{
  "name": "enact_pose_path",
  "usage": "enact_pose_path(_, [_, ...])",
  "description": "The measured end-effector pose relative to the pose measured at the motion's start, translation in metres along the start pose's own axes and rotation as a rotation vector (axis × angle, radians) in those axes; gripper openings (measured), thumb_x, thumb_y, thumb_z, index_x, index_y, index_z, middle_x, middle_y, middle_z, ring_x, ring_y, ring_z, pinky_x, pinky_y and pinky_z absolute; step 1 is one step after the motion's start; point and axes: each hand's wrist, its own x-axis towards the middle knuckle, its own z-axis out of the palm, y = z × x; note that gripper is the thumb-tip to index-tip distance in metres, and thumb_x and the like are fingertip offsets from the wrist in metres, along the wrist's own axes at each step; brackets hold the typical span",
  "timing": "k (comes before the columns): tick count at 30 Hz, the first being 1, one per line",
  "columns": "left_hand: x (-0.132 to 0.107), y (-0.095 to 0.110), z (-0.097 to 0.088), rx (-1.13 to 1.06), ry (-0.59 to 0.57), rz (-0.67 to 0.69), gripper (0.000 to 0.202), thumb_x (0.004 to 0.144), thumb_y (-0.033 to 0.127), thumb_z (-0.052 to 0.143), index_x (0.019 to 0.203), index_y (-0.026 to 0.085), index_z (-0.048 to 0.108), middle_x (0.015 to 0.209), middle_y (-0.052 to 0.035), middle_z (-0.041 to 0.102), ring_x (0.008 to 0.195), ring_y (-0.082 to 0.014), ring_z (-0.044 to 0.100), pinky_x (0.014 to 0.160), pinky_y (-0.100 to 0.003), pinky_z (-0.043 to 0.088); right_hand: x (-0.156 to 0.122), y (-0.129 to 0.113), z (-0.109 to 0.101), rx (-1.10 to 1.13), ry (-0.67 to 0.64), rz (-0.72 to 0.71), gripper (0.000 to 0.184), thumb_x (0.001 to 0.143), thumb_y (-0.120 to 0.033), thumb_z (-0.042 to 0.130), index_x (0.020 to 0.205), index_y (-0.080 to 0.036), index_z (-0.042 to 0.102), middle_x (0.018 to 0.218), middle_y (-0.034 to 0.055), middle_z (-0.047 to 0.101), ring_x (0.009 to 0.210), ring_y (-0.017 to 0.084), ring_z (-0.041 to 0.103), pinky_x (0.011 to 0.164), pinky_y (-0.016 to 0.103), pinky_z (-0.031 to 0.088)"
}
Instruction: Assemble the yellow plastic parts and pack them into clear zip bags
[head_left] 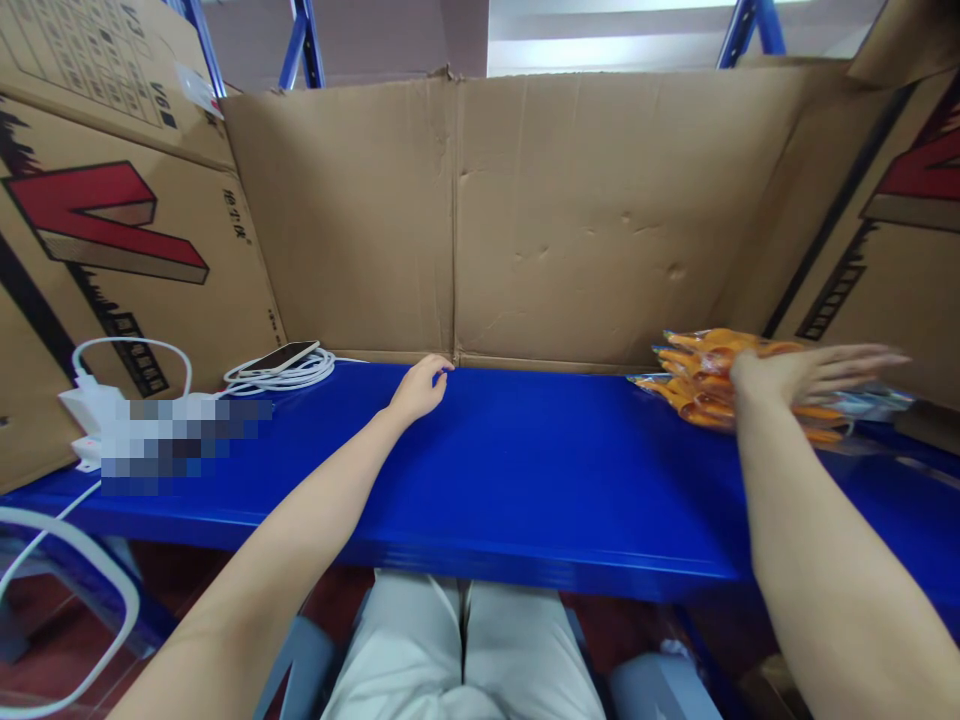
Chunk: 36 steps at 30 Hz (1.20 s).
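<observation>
We rest our left hand [420,388], fingers loosely curled on nothing, on the glossy blue metal tabletop [525,470], while our right hand [810,372] stretches flat, fingers straight, over the stack of orange plastic packets [701,390] at its right end.

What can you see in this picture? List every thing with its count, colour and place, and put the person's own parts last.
table: one, blue, across the middle
cardboard wall: one, brown, upright behind the table
printed boxes: two, brown with red marks, far left and far right
phone: one, dark, lying on the cable coil, back left
cable coil: one, white, back left of the table
charger block: one, white, left end of the table
orange packets: a stack, number unclear, orange, right side of the table
rack posts: several, blue, top edge
trousers: one pair, pale, below the table
left hand: one, fingers curled, at the table's far edge
right hand: one, flat and open, over the packets
</observation>
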Motion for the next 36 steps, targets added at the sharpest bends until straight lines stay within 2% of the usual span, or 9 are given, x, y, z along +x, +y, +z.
enact_pose_path(1, [0.000,0.000,0.000,-0.001,-0.003,-0.002,0.022,0.077,0.009,0.044,0.089,0.016,0.061,0.095,-0.0055,0.062,0.080,-0.0145,0.058,0.077,-0.030,0.048,-0.002,-0.004,-0.004,0.002,-0.027,0.171,0.082,0.073,-0.031,0.047,0.143,-0.003,0.012,0.145,0.0315,0.005,0.135,0.040,0.003,0.099,0.066,0.004])
enact_pose_path(3, [0.000,-0.001,0.000,-0.003,-0.011,-0.006,0.022,0.077,0.009,0.044,0.089,0.017,0.061,0.095,-0.0054,0.062,0.080,-0.0144,0.059,0.077,-0.029,0.048,-0.007,-0.015,-0.013,-0.017,-0.143,0.249,0.079,0.070,-0.028,0.051,0.139,0.001,0.026,0.145,0.0309,0.007,0.134,0.043,0.000,0.098,0.066,-0.005])
enact_pose_path(9, [0.001,-0.004,0.001,0.013,-0.024,-0.007,0.023,0.076,0.010,0.044,0.089,0.017,0.061,0.094,-0.0051,0.062,0.081,-0.0148,0.059,0.078,-0.030,0.048,-0.014,-0.050,-0.040,-0.008,-0.183,-0.023,0.042,0.073,-0.020,0.046,0.111,-0.009,0.059,0.139,0.0244,0.033,0.135,0.038,0.009,0.097,0.068,-0.003])
enact_pose_path(13, [0.000,-0.007,0.002,0.048,-0.067,-0.017,0.023,0.076,0.012,0.045,0.092,0.017,0.061,0.097,-0.0059,0.063,0.086,-0.0162,0.060,0.081,-0.032,0.048,-0.024,-0.080,-0.054,0.057,-0.158,-0.290,0.034,0.079,-0.022,0.044,0.109,-0.013,0.058,0.133,0.0186,0.042,0.133,0.034,0.019,0.098,0.068,-0.001])
enact_pose_path(17, [-0.002,-0.016,0.008,0.118,-0.176,-0.082,0.030,0.079,0.020,0.047,0.106,0.013,0.058,0.113,-0.0122,0.060,0.106,-0.0215,0.056,0.094,-0.036,0.042,-0.055,-0.109,-0.049,0.176,-0.359,-0.574,0.032,0.081,-0.022,0.043,0.108,-0.012,0.056,0.133,0.0184,0.042,0.132,0.032,0.025,0.101,0.064,0.008])
enact_pose_path(20, [-0.005,-0.022,0.011,0.180,-0.348,-0.177,0.042,0.082,0.031,0.045,0.118,0.012,0.052,0.129,-0.0169,0.051,0.120,-0.0254,0.047,0.100,-0.039,0.035,-0.098,-0.122,-0.035,0.251,-0.650,-0.703,0.035,0.085,-0.025,0.037,0.114,-0.013,0.054,0.136,0.0186,0.040,0.131,0.030,0.028,0.103,0.060,0.014])
enact_pose_path(24, [-0.008,-0.022,0.007,0.233,-0.638,-0.285,0.049,0.085,0.042,0.038,0.126,0.017,0.047,0.140,-0.0153,0.039,0.131,-0.0291,0.033,0.103,-0.048,0.027,-0.148,-0.129,-0.020,0.146,-1.263,-0.725,0.047,0.089,-0.037,0.036,0.127,-0.014,0.048,0.140,0.0179,0.037,0.131,0.028,0.030,0.106,0.051,0.022])
enact_pose_path(26, [-0.009,-0.020,0.004,0.241,-0.687,-0.288,0.051,0.085,0.046,0.035,0.128,0.021,0.047,0.142,-0.0135,0.035,0.132,-0.0297,0.030,0.103,-0.051,0.025,-0.157,-0.130,-0.018,0.096,-1.421,-0.722,0.050,0.090,-0.041,0.032,0.132,-0.016,0.044,0.142,0.0149,0.036,0.132,0.027,0.029,0.107,0.048,0.021])
enact_pose_path(36, [-0.009,-0.011,-0.001,0.226,-0.717,-0.320,0.053,0.086,0.045,0.032,0.132,0.020,0.042,0.144,-0.0130,0.029,0.134,-0.0277,0.024,0.105,-0.051,0.020,-0.152,-0.131,-0.028,0.054,-1.456,-0.755,0.052,0.092,-0.038,0.028,0.137,-0.013,0.038,0.144,0.0122,0.032,0.134,0.024,0.026,0.108,0.043,0.021])
